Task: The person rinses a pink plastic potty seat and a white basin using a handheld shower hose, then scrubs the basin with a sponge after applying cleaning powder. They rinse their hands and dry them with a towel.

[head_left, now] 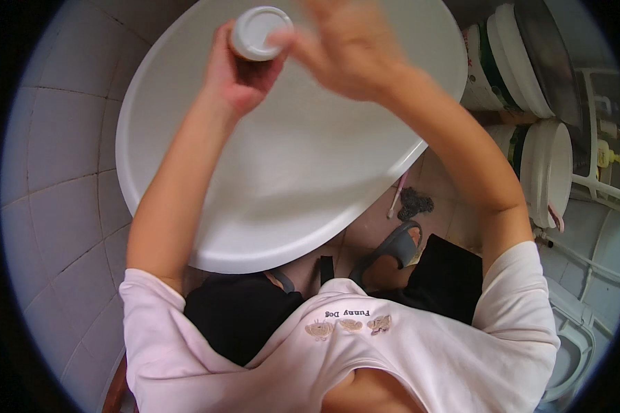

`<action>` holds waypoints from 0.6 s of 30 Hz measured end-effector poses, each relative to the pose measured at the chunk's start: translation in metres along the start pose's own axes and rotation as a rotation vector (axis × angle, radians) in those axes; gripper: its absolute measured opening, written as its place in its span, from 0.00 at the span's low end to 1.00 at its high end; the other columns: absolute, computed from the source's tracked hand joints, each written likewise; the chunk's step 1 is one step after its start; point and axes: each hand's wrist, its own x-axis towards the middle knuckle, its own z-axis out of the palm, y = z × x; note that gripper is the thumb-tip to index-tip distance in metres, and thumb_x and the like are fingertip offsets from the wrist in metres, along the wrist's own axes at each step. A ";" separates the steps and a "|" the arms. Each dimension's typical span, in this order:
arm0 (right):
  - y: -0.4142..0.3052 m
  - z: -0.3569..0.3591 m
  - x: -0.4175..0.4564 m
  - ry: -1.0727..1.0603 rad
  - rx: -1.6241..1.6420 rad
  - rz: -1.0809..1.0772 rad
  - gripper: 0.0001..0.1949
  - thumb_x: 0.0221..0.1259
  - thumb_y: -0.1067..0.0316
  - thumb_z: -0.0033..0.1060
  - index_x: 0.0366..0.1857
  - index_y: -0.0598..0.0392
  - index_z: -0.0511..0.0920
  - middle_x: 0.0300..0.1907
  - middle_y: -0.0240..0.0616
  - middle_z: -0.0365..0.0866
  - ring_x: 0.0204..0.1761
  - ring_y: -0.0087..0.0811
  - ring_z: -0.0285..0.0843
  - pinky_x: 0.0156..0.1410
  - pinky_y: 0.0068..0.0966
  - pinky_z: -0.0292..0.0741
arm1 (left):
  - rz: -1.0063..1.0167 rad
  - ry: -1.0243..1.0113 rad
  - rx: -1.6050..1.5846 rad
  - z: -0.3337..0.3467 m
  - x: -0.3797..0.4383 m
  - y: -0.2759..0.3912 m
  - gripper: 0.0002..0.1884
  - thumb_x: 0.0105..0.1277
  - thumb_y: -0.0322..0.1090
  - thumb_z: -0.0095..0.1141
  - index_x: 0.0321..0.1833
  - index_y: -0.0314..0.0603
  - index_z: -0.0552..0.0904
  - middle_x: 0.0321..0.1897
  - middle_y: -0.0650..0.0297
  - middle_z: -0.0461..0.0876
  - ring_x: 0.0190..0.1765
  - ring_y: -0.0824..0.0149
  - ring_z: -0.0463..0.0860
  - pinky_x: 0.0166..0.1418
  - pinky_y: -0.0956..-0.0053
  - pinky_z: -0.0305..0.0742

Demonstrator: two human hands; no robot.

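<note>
A bottle or jar with a round white lid [262,33] stands out near the top of the view, above a large white plastic tub [289,155]. My left hand [243,77] is wrapped around its body, which the hand mostly hides. Beside it on the right is my right hand [346,51], blurred, with its fingers spread and nothing seen in them. One of its fingertips overlaps the lid; whether it touches cannot be told.
White buckets [545,170] and a white rack [594,129] with a yellow pump bottle [607,155] line the right side. A dark mesh scrubber [415,204] and a pink-handled brush [397,196] lie on the tiled floor. A tiled wall [72,139] bounds the left; a toilet [568,346] is lower right.
</note>
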 end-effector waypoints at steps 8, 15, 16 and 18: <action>-0.013 -0.002 0.002 -0.144 0.137 0.098 0.37 0.66 0.59 0.60 0.75 0.63 0.56 0.78 0.58 0.50 0.79 0.54 0.47 0.81 0.44 0.49 | -0.042 -0.208 0.030 -0.037 0.009 0.012 0.23 0.69 0.52 0.56 0.57 0.42 0.80 0.51 0.58 0.84 0.51 0.53 0.85 0.51 0.62 0.88; -0.013 0.039 -0.030 -0.207 0.344 0.186 0.39 0.56 0.66 0.71 0.74 0.48 0.63 0.70 0.56 0.61 0.72 0.56 0.60 0.72 0.44 0.68 | 0.010 -0.129 0.102 -0.009 0.000 -0.003 0.28 0.70 0.57 0.53 0.63 0.42 0.76 0.56 0.55 0.81 0.54 0.50 0.83 0.52 0.64 0.86; -0.007 0.040 -0.032 -0.063 0.394 0.126 0.38 0.51 0.68 0.75 0.70 0.44 0.67 0.64 0.54 0.66 0.66 0.57 0.68 0.65 0.44 0.75 | -0.013 -0.207 0.283 -0.007 -0.005 0.000 0.35 0.72 0.63 0.49 0.67 0.38 0.71 0.61 0.53 0.77 0.59 0.50 0.80 0.57 0.62 0.83; 0.010 0.040 -0.031 0.055 0.340 0.044 0.37 0.50 0.69 0.75 0.68 0.45 0.69 0.64 0.54 0.65 0.62 0.57 0.72 0.63 0.43 0.76 | -0.124 -0.272 0.293 0.011 -0.023 0.000 0.35 0.72 0.68 0.43 0.68 0.48 0.71 0.62 0.58 0.77 0.63 0.54 0.77 0.66 0.58 0.75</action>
